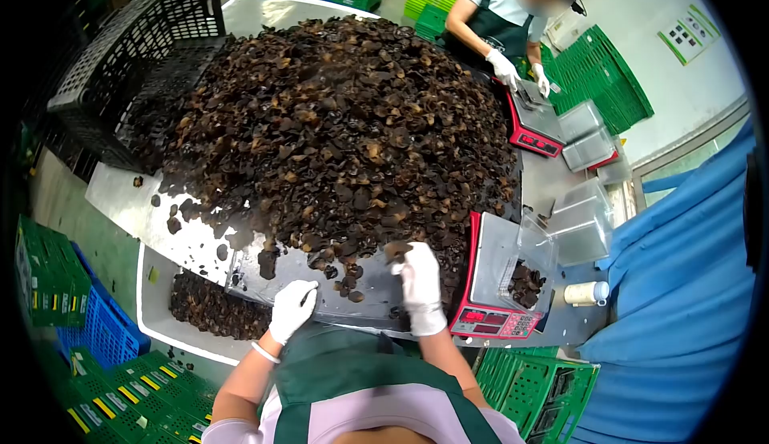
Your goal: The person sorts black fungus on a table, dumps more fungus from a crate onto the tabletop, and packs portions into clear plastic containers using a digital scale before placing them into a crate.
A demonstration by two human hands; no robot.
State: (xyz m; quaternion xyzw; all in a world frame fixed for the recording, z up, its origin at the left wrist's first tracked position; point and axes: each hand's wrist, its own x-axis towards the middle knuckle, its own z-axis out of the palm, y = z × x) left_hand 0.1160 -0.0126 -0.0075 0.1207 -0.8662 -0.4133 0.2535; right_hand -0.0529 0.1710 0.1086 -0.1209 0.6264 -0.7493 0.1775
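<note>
A large heap of dark brown wood ear mushrooms (344,116) covers most of the metal table (344,288). My right hand (420,280), in a white glove, is over the near edge of the heap and pinches a wood ear mushroom (396,250) at its fingertips, slightly blurred. Also gloved, my left hand (293,309) rests at the table's front edge with its fingers curled; whatever may be inside is hidden. Right of my right hand, a red scale (495,321) carries a clear plastic box (535,244) with some wood ear mushrooms inside.
A black crate (136,52) lies tipped at the left. Below the table's left side stands a white tub (148,300) of mushrooms. At the back right, a co-worker (489,20) handles a box at another scale (535,141). Empty clear boxes (581,220) and a white jar (585,293) stand at the right.
</note>
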